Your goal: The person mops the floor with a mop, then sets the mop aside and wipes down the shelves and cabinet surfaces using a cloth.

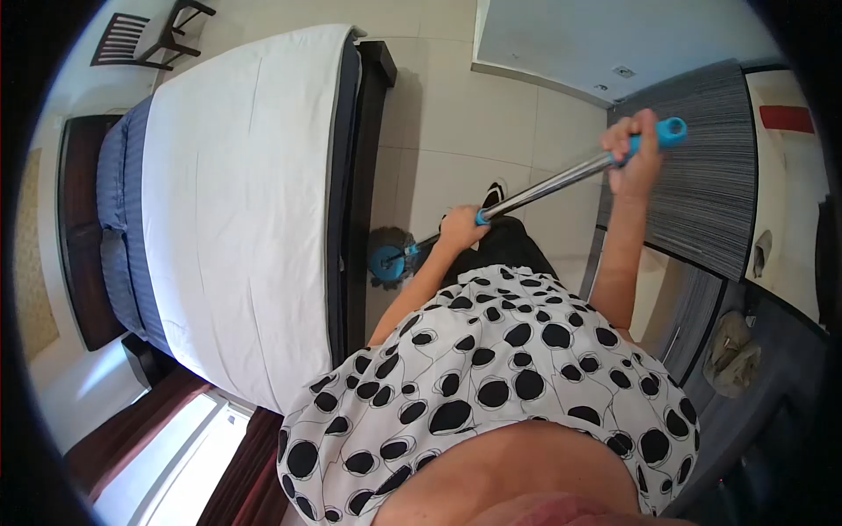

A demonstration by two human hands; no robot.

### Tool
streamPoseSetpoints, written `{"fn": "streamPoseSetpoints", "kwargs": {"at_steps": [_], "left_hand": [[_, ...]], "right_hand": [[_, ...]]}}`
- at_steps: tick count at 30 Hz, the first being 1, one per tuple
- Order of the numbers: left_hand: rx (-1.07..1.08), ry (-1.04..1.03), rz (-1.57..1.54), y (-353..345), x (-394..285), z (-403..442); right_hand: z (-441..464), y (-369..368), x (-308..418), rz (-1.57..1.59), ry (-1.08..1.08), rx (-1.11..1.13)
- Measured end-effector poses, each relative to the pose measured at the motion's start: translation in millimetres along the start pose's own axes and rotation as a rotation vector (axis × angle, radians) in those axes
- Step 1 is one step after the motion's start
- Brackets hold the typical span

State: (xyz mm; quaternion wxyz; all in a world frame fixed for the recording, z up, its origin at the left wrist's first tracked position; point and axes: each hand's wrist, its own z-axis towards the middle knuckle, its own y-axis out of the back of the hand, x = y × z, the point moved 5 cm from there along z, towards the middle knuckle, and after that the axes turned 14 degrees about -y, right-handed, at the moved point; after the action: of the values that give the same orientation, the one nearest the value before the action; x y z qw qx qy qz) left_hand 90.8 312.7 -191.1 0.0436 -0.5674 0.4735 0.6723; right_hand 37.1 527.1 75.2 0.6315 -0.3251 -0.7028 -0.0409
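A mop with a metal pole (548,186) slants across the view, its blue round head (387,262) and dark grey fringe on the tiled floor beside the bed's dark frame. My left hand (462,228) is wrapped round the lower part of the pole, by a blue collar. Higher up, my right hand (633,153) grips the blue handle near its end, which sticks out past the fingers. Part of a black and white shoe shows beyond the pole.
On the left stands a bed (237,202) with a white cover and blue pillows. A dark chair (162,37) is at the top left. Grey striped cabinets (693,167) line the right side, with a beige bag (732,355) near them. Dark red curtains (132,438) hang at the lower left.
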Motion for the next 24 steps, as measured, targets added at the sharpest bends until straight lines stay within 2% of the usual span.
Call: {"fn": "streamPoseSetpoints", "kwargs": {"at_steps": [2, 5, 7, 10, 13, 16, 17, 24], "left_hand": [[-0.034, 0.093, 0.002, -10, 14, -11], [-0.144, 0.177, 0.075, -4, 23, -16], [-0.165, 0.224, 0.098, 11, 25, -15], [-0.15, 0.181, 0.123, 28, 9, -15], [-0.133, 0.095, 0.133, 33, -7, 5], [-0.124, -0.091, 0.149, 48, -34, 41], [-0.071, -0.098, 0.143, 52, -43, 54], [0.086, -0.515, 0.082, 48, -100, 165]], "right_hand": [[-3, -15, -17, 0.033, -0.031, 0.198], [-5, -37, -18, 0.061, -0.016, 0.321], [-9, -54, -18, 0.047, 0.016, 0.351], [-21, -58, -2, 0.042, 0.057, 0.368], [-42, -51, 25, 0.021, 0.169, 0.352], [-60, -33, 58, -0.026, 0.316, 0.326], [-68, -31, 67, -0.036, 0.379, 0.284], [-117, -28, 118, -0.137, 0.702, 0.029]]}}
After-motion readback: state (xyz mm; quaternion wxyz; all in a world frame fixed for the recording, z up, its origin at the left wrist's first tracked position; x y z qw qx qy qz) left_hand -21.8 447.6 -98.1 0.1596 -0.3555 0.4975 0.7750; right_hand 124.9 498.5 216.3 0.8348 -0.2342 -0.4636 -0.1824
